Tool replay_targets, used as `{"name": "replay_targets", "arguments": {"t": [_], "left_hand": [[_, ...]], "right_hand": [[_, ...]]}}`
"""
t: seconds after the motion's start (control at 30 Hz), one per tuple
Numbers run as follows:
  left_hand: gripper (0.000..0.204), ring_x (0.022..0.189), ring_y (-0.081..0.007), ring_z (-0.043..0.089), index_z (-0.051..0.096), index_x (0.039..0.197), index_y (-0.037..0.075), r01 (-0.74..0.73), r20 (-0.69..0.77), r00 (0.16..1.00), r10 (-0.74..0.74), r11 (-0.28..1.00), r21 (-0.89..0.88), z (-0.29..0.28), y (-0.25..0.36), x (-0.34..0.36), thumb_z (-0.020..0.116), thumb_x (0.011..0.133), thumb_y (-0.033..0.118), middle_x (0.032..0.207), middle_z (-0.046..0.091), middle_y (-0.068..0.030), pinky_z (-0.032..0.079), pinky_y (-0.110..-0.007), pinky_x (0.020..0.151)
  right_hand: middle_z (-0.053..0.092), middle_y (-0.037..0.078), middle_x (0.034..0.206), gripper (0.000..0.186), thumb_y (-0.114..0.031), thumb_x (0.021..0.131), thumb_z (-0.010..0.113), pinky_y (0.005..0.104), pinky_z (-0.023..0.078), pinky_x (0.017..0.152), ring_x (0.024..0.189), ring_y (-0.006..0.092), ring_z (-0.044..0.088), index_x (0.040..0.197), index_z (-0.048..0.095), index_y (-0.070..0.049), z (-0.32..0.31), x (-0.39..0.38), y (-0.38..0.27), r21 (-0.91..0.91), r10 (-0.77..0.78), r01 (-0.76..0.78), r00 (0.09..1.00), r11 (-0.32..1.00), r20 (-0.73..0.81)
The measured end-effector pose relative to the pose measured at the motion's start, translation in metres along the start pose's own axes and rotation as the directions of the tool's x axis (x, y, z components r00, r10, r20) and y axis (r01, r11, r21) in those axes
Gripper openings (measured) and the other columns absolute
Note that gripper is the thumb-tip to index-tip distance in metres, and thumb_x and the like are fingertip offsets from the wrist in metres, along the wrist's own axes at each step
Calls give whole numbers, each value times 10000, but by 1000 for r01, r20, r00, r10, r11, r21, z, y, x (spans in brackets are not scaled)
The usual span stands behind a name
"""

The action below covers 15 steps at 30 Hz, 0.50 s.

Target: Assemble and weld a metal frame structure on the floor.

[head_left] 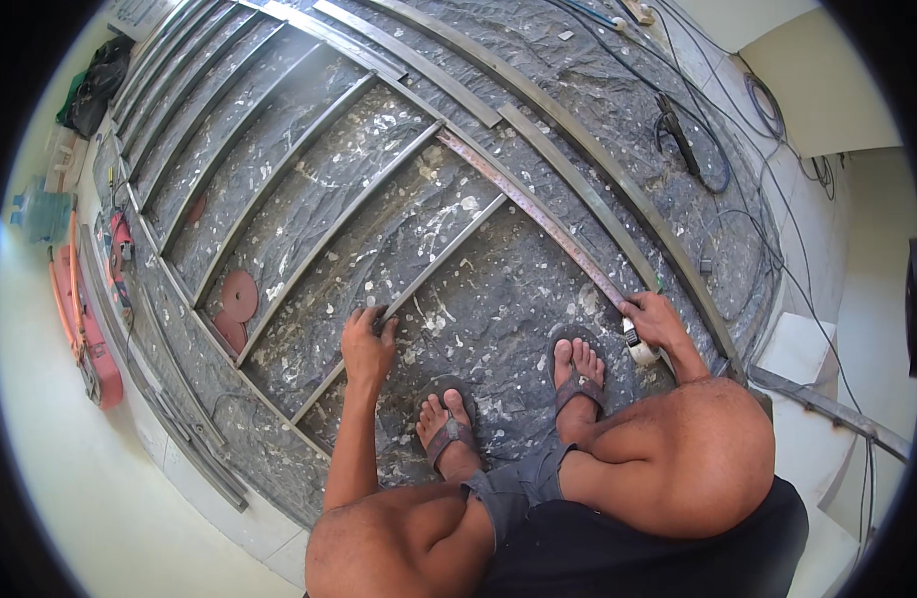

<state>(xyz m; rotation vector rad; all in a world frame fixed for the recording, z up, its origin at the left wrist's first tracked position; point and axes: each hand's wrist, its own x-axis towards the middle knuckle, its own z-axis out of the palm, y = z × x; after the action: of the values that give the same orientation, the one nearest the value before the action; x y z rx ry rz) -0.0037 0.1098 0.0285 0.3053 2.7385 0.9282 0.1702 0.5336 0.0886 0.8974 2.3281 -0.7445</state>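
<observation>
My left hand [369, 349] grips a narrow metal crossbar [431, 275] of the ladder-like steel frame [277, 174] lying on the floor covering. At the right, my right hand [653, 327] holds a white tape measure [638, 344], its pinkish blade [538, 219] stretched along the frame's long side, up to the junction with another crossbar. Curved steel bars [578, 179] lie alongside, just beyond the blade. My sandalled feet rest on the paint-spattered grey sheet [508, 399] between both hands.
Two reddish discs [239, 295] lie inside the frame. A red toolbox [85, 359] with a bolt cutter, a water jug [48, 214] and loose bars [199, 448] line the left. At right are cables, a welding holder [683, 140] and a steel bar [827, 409].
</observation>
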Motion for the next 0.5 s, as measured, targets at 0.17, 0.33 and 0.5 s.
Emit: {"name": "replay_targets", "arguments": {"t": [0.17,0.33,0.5], "left_hand": [[251,911,-354,613,699,1012,41,-16,-12,1000,16,1000,-22,2,-3,1,734,784,140,955,649,-150,487,-419,814],[246,891,-349,622,698,1006,30,-38,-21,999,38,999,-7,2,-3,1,734,782,125,944,654,-149,491,-412,805],[242,873,-345,628,700,999,27,-44,-28,999,43,999,-14,3,1,1,738,775,110,930,655,-149,497,-404,784]], "right_hand": [[670,247,929,294,-304,904,607,460,504,800,911,432,643,1022,706,-54,6,-1,-1,-26,0,-1,999,1000,-46],[667,256,921,289,-301,912,594,483,504,813,908,442,638,1005,710,-54,10,-6,-9,-42,-6,1,995,999,-97],[666,259,921,284,-294,913,591,496,504,821,912,446,637,1016,711,-58,6,-8,-12,-40,20,-24,996,999,-87]]}}
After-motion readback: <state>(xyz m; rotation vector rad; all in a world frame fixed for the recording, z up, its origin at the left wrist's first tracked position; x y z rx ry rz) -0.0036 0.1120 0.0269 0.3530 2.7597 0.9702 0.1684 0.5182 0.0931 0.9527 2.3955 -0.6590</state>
